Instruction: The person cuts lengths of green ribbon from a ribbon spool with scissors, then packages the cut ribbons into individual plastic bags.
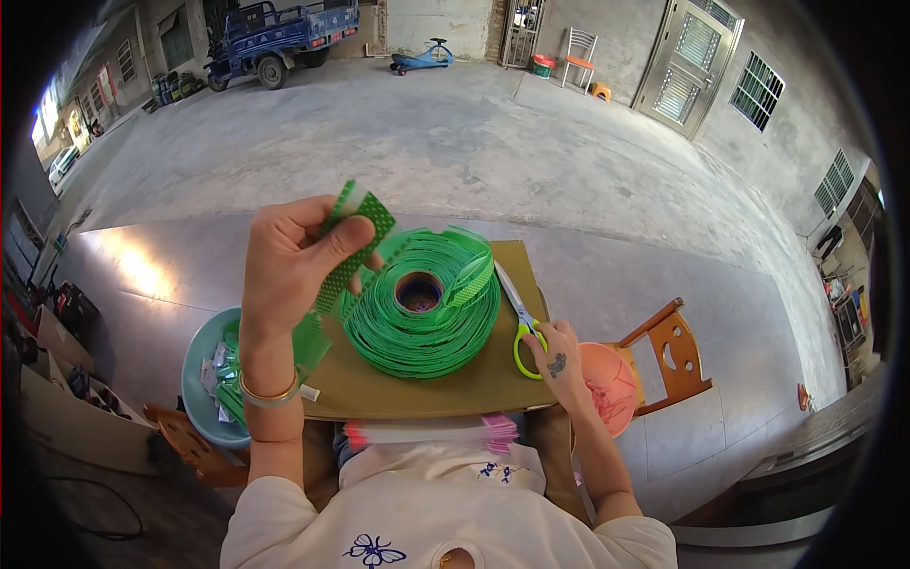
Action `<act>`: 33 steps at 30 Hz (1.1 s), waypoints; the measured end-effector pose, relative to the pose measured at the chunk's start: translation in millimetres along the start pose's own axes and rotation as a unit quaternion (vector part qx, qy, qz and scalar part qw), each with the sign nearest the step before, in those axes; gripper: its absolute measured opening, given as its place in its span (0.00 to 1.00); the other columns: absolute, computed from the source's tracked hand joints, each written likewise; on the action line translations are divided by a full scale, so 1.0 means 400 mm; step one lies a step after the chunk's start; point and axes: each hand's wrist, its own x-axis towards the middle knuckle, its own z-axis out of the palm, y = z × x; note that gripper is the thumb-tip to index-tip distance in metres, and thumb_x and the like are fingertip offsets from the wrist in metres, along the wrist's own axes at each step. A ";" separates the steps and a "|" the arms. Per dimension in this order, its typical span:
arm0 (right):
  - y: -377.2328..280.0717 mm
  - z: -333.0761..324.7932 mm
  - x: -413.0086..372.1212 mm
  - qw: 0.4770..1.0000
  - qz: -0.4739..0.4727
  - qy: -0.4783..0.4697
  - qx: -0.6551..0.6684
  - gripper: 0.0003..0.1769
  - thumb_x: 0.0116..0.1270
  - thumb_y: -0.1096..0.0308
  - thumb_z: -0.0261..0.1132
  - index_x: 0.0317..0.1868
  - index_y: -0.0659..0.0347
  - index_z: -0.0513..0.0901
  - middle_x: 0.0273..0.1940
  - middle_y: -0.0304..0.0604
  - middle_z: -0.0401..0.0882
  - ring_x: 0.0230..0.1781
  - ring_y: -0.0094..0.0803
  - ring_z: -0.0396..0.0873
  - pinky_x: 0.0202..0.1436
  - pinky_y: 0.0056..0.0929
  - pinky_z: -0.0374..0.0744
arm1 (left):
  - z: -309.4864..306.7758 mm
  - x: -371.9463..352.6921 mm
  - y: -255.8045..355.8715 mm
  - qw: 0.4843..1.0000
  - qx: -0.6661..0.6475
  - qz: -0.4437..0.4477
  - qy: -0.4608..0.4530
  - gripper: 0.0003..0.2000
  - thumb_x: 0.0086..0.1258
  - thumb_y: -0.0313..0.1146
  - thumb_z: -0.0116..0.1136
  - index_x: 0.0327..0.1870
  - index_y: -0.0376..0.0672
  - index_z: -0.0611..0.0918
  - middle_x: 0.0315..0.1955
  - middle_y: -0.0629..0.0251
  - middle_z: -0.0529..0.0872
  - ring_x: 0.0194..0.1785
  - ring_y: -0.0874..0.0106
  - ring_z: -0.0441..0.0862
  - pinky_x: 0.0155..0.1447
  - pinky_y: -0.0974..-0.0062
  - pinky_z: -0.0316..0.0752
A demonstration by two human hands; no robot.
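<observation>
While our left hand pinches a green perforated strip up off the big green roll on the brown board, our right hand closes on the yellow-handled scissors lying beside the roll, blades flat on the board.

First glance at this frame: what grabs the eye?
The big roll of green tape in the middle of the brown board dominates the view. The left hand holds a dotted green strip raised above the roll, and the right hand grips yellow-handled scissors at the board's right edge. A blue bowl of cut pieces sits at the left.
</observation>
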 end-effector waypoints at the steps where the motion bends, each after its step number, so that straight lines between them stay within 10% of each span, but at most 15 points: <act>1: -0.051 -0.042 0.035 0.995 -0.030 -0.003 0.091 0.19 0.58 0.62 0.66 0.43 0.69 0.76 0.36 0.52 0.77 0.40 0.47 0.75 0.44 0.37 0.74 | 0.023 -0.001 0.009 0.999 -0.025 0.000 -0.026 0.07 0.63 0.29 0.60 0.34 0.32 0.82 0.20 0.64 0.82 0.20 0.81 0.77 0.22 0.85 0.69; 4: -0.230 -0.153 0.097 0.868 -0.066 -0.022 0.491 0.15 0.59 0.63 0.66 0.39 0.67 0.79 0.43 0.51 0.79 0.42 0.34 0.79 0.45 0.29 0.75 | 0.124 -0.007 0.016 0.995 0.048 -0.026 -0.083 0.05 0.62 0.25 0.60 0.33 0.31 0.81 0.21 0.66 0.82 0.22 0.81 0.77 0.22 0.85 0.70; 8: -0.390 -0.230 0.147 0.871 -0.105 0.103 0.469 0.08 0.58 0.71 0.66 0.35 0.67 0.80 0.34 0.45 0.81 0.36 0.26 0.80 0.39 0.24 0.75 | 0.173 0.008 -0.019 0.967 0.219 0.031 -0.127 0.05 0.61 0.26 0.61 0.32 0.31 0.81 0.21 0.68 0.82 0.24 0.83 0.77 0.25 0.85 0.71; 20: -0.430 -0.181 0.234 0.881 -0.118 0.214 0.406 0.05 0.61 0.74 0.64 0.32 0.68 0.79 0.24 0.39 0.79 0.24 0.20 0.77 0.30 0.17 0.74 | -0.078 -0.021 -0.129 0.914 0.045 -0.214 -0.341 0.10 0.62 0.28 0.61 0.41 0.31 0.80 0.30 0.64 0.85 0.35 0.80 0.81 0.41 0.83 0.73; 23: -0.453 -0.182 0.237 0.861 -0.110 0.197 0.455 0.06 0.63 0.73 0.63 0.32 0.68 0.78 0.25 0.39 0.79 0.25 0.19 0.77 0.29 0.16 0.74 | -0.121 -0.017 -0.057 0.888 0.067 -0.341 -0.301 0.08 0.63 0.28 0.58 0.39 0.31 0.80 0.29 0.62 0.85 0.32 0.78 0.82 0.39 0.83 0.74; 26: -0.484 -0.172 0.236 0.827 -0.080 0.164 0.532 0.07 0.64 0.71 0.63 0.33 0.69 0.78 0.26 0.38 0.78 0.25 0.20 0.77 0.28 0.16 0.75 | -0.194 -0.003 -0.023 0.924 0.144 -0.179 -0.305 0.08 0.65 0.27 0.56 0.40 0.31 0.79 0.27 0.61 0.85 0.27 0.78 0.82 0.32 0.84 0.75; 33: -0.457 -0.166 0.270 0.759 -0.023 0.153 0.632 0.09 0.66 0.67 0.61 0.34 0.67 0.77 0.26 0.38 0.78 0.23 0.20 0.76 0.24 0.18 0.75 | -0.138 0.045 0.116 0.906 0.151 -0.297 -0.263 0.10 0.65 0.31 0.58 0.39 0.32 0.77 0.26 0.60 0.84 0.30 0.74 0.83 0.36 0.81 0.77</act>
